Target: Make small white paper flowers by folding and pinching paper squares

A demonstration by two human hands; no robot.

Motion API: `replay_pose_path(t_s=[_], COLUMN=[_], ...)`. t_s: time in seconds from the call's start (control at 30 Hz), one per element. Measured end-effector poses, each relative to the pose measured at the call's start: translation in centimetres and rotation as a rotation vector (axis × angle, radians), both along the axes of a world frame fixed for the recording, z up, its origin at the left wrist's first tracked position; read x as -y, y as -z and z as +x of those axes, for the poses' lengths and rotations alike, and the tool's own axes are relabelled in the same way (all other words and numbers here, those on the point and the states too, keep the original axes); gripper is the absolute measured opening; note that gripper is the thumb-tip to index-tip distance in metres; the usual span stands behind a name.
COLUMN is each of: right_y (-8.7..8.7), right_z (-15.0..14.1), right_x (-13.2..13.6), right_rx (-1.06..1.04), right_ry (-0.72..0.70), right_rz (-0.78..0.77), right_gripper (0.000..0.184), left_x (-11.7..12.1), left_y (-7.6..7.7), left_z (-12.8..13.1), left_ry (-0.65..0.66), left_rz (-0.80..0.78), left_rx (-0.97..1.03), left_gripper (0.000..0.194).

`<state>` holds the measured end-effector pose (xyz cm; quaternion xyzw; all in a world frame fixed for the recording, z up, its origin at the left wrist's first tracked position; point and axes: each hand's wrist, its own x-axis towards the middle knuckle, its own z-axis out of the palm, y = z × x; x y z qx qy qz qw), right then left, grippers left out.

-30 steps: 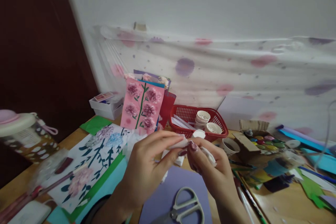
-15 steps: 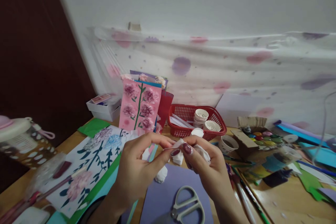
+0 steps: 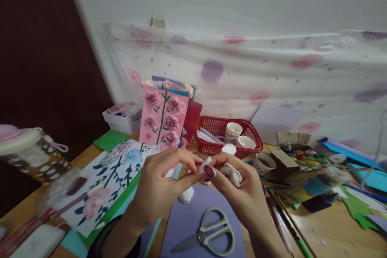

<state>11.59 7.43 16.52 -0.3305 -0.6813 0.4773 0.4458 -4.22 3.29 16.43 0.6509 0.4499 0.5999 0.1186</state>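
L hand (image 3: 163,187) & R hand (image 3: 242,199) meet mid-view above the desk (image 3: 329,229), fingertips close tog.; L thumb & forefinger are nearly closed, pinching a small white scrap (image 3: 205,164), R thumb pressing on it from the other side, so both have hold of it. R fingers also curl round a crumpled white wad (image 3: 232,173), tucked in the palm; material of both unclear. Just below the hands, a purple sheet (image 3: 178,229) lies flat w/ scissors (image 3: 200,237) on it, handles to the R, blades pointing L; a white lump (image 3: 186,196) sits near its top L corner. Beyond the hands is a red basket (image 3: 208,149) w/ white strips (image 3: 208,136) on its L side & small cups (image 3: 246,143) on its R; another cup (image 3: 263,164) stands on the desk to the R of it. Further R: box of paints (image 3: 305,159), plus brushes (image 3: 279,217) lying nearer. L of hands: white sheet w/ painted flowers (image 3: 121,173), partly over green & blue paper; behind it a pink card (image 3: 163,119) w/ purple blooms leans upright, white box (image 3: 123,123) beside. Far L, a spotted bottle (image 3: 38,157). Bkgd: white sheeting w/ pink & purple dots (image 3: 242,84) on the wall.
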Motion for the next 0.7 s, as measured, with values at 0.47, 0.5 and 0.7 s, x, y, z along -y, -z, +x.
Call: replay_pose_path(t_s=[0.47,0.5,0.7], right_y=[0.03,0.05,0.08], right_z=[0.35,0.32,0.17], right_x=[-0.34,-0.36,-0.48], right_rx=[0.027,0.031,0.026], right_ry=[0.029,0.026,0.01], right_rz=[0.063,0.062,0.048], right_gripper=[0.023,0.023,0.022], left_x=[0.29,0.28,0.28], left_y=[0.55,0.55,0.39], left_z=[0.14,0.18,0.57], left_ry=[0.023,0.011,0.024], left_rz=[-0.21,-0.206,-0.169], left_rx=[0.222,0.218,0.206], left_gripper=[0.027,0.026,0.034])
